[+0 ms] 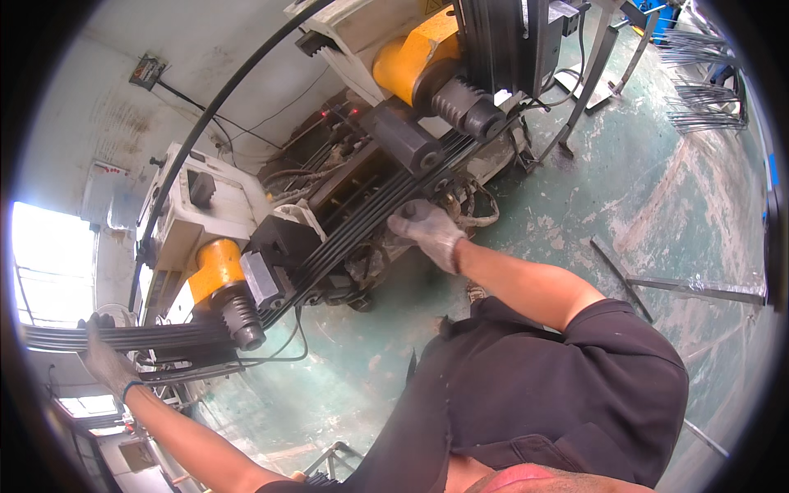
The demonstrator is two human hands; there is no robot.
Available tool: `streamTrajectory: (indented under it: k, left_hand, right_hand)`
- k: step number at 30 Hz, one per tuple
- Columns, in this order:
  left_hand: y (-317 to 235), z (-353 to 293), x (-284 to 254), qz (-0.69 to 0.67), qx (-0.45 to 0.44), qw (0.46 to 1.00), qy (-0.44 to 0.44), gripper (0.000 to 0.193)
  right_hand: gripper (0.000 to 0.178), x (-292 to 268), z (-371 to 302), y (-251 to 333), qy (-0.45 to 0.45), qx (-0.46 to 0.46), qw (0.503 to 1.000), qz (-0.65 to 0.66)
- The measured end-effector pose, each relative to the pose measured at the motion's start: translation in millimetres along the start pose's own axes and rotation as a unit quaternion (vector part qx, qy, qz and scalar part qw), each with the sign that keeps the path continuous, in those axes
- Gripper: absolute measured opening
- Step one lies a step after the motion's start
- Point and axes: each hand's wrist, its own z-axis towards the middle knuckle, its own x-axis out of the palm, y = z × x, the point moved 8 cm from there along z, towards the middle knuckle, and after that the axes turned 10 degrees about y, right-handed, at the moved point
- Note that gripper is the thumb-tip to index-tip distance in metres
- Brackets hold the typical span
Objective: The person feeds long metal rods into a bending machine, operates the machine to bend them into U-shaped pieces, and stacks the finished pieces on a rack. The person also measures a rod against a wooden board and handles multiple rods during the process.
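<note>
A bundle of long, dark metal bars (353, 232) runs diagonally through a machine, from the far left up to the upper right. My left hand (104, 359), in a pale work glove, is closed round the bars near their left end. My right hand (429, 232), also gloved, is at the near side of the bundle around mid-length. Its fingers are curled together at the bars' edge, and whatever is in them is hidden. Two yellow machine heads with ribbed dark cylinders stand over the bars, one on the left (216, 271) and one at the top (415, 57).
A black cable (215, 107) arches over the machine. Hoses (485, 209) hang just beyond my right hand. A metal stand (699, 287) rests on the worn green floor (559, 230) at the right. Bundles of thin rods (703, 107) are stacked at the far right.
</note>
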Motion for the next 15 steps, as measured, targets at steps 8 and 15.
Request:
streamTrajectory:
  k: [8, 15]
  left_hand:
    - [26.2, 19.6, -22.8, -0.004, -0.021, 1.000, 0.001, 0.041]
    - [15.8, -17.8, -45.7, 0.038, 0.057, 0.995, -0.079, 0.030]
  right_hand:
    - [0.022, 30.0, 63.4, -1.1, -0.040, -0.012, 0.920, 0.390]
    - [0.022, 45.9, 33.4, 6.3, -0.104, 0.018, 0.872, 0.477]
